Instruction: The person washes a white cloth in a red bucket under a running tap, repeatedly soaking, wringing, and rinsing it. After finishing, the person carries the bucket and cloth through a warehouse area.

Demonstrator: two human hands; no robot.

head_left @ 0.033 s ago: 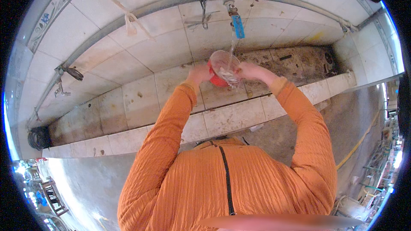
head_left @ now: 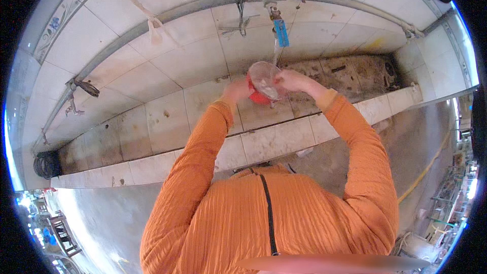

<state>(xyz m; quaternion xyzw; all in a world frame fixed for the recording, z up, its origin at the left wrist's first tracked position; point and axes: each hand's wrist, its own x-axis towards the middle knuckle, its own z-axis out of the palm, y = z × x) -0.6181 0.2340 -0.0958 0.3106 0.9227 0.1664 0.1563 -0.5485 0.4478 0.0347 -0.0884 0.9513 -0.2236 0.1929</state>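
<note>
My left hand (head_left: 238, 91) is closed on the left side of a small red tub (head_left: 260, 96) with a pale, see-through upper part. The tub is tilted beneath a tap (head_left: 280, 31) that has a blue handle. A stream of water (head_left: 276, 53) runs from the tap to the tub's mouth, and whitish water shows inside. At the right rim my right hand (head_left: 292, 80) is closed, its fingertips partly hidden and blurred. Both hands are over a long tiled trough (head_left: 264, 136).
A pipe (head_left: 193, 6) runs along the tiled wall, with another tap (head_left: 74, 102) at the left. A black coil (head_left: 46, 165) lies at the trough's left end and a drain (head_left: 389, 68) at its right. On the floor at the right is a yellow hose (head_left: 423, 175).
My right hand has shifted slightly left along the tub's rim. Less water splashes from the tub's lower edge; the left hand stays nearly where it was.
</note>
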